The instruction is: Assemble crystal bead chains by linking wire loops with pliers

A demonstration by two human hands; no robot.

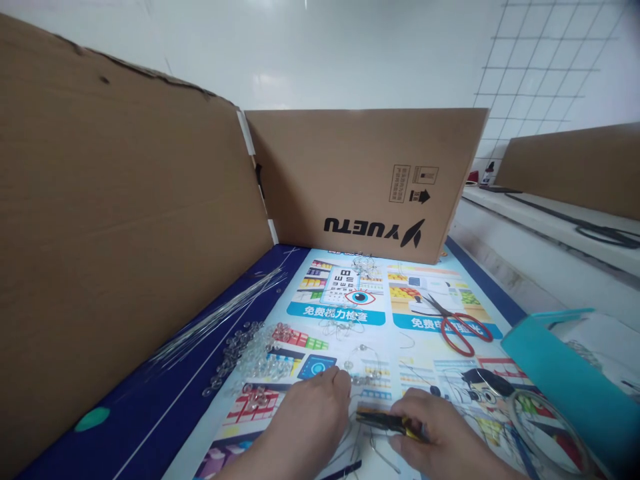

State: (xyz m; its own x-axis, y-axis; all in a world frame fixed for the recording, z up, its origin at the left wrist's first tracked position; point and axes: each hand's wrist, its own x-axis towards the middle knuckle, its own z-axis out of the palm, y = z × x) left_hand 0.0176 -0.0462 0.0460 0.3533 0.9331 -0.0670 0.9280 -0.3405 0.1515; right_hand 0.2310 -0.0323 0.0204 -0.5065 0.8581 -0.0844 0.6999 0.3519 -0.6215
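My right hand (435,427) is wrapped around a pair of pliers (383,421) with dark jaws and yellow-and-black handles. The jaws point left, toward my left hand (320,417). That hand is closed, thumb and fingers pressed together; what they pinch is hidden. Right beside its fingertips is a loop of thin wire strung with clear beads (363,379); I cannot tell whether the fingers touch it. Bent pieces of wire (384,457) lie below the pliers. To the left of my left hand, many loose clear beads (250,353) are heaped on the printed sheet.
Straight thin wires (225,313) lie along the left cardboard wall (125,220). Red-handled scissors (457,328) rest at right, near a teal box (565,393) and a clear ring-shaped roll (545,427). Beaded wire pieces (343,325) lie farther back, before another cardboard panel (360,173).
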